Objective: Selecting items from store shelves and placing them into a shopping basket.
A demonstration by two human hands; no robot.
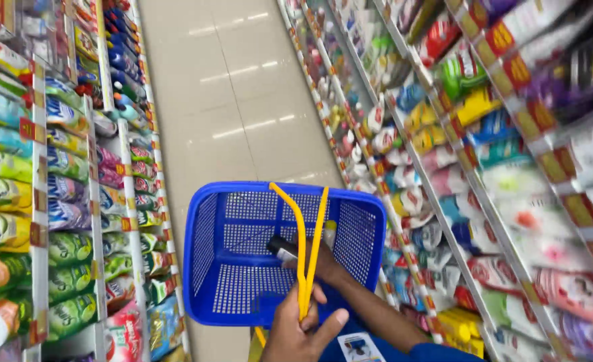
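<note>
- Left hand [301,330] sits closest to the camera, at the bottom edge of the shot, fingers and thumb pinched shut around the two yellow handles [303,255] of a shopping basket.
- Both handles are pulled together where the hand grips them, then run up and spread apart toward the far rim.
- Blue plastic basket [226,248] hangs right under the camera, roughly middle of the frame, over the aisle floor. Perforated walls and bottom, mostly bare inside.
- Right hand [320,261] is reaching down into the basket from the right side, wrapped around a small dark item [281,249] with a lighter end. Can't really tell what the item is, it's blurry and half hidden by the handles.
- Blue sleeve [437,352] shows at the bottom right corner on that arm.
- Shiny beige tile floor [222,100] runs up the aisle ahead.
- Left shelves [62,201] are packed with green, yellow and blue pouches and bags.
- Right shelves [484,167] hold rows of bottles and packets, fairly blurred, with red and yellow price tags along the edges.
</note>
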